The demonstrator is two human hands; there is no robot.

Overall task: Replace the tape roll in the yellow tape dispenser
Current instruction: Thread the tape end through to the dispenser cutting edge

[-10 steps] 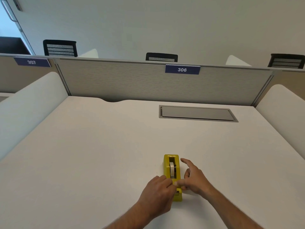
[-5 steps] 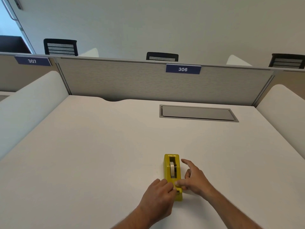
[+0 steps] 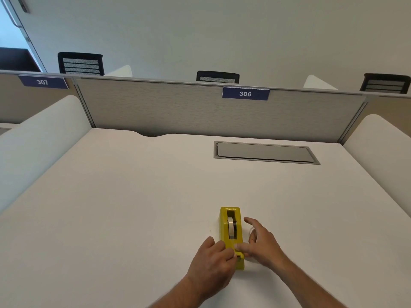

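The yellow tape dispenser point(image 3: 224, 230) lies on the white desk point(image 3: 133, 207), its cutter end towards me. A tape roll point(image 3: 231, 227) sits upright in its slot. My left hand point(image 3: 213, 261) has curled fingers against the dispenser's near left side, holding it by the cutter end. My right hand point(image 3: 263, 244) is on the right side, with its thumb pressed on the dispenser's top near the cutter. Its other fingers are spread and lifted beside the body. The cutter is partly hidden by my fingers.
A grey cable hatch point(image 3: 265, 152) is set flush into the desk at the back right. A grey partition point(image 3: 178, 112) with a "306" label closes the far edge. White side dividers point(image 3: 33, 147) stand left and right. Chair backs show beyond.
Both hands stay at the dispenser's near end. The right hand's fingers have spread and lifted a little. The dispenser has not moved.
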